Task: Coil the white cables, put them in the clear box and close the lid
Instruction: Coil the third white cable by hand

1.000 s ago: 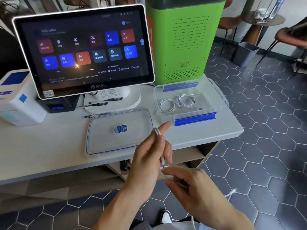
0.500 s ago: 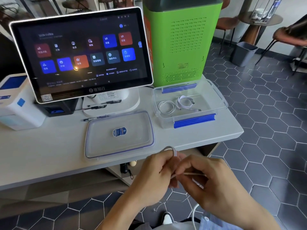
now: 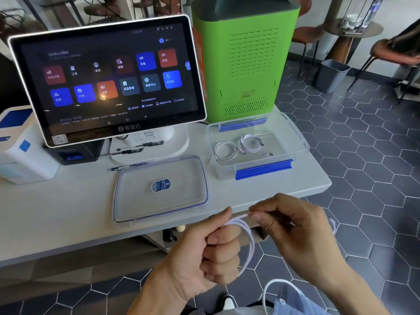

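The left hand is fisted around the cable, its grip pressed together on a few stacked loops that bulge out to its right. The right hand pinches the strand between thumb and forefinger just beside the left thumb, at the top of the coil. The loose tail curves down below the hands toward the lap.

Half a second ago the hands were bunched together with only a small loop poking up above them. Now they sit a little apart and a fuller coil hangs between them, so another turn has likely gone on. A second ago the left hand held a short upright bend while the right fed slack from lower down. By my reading the coiling is well along, with only the tail left to wind.

The box stands open at the tabletop's right end, two coiled cables already inside. The lid lies flat just left of it, near the front edge. This third cable has yet to go in, and the lid is not yet on.
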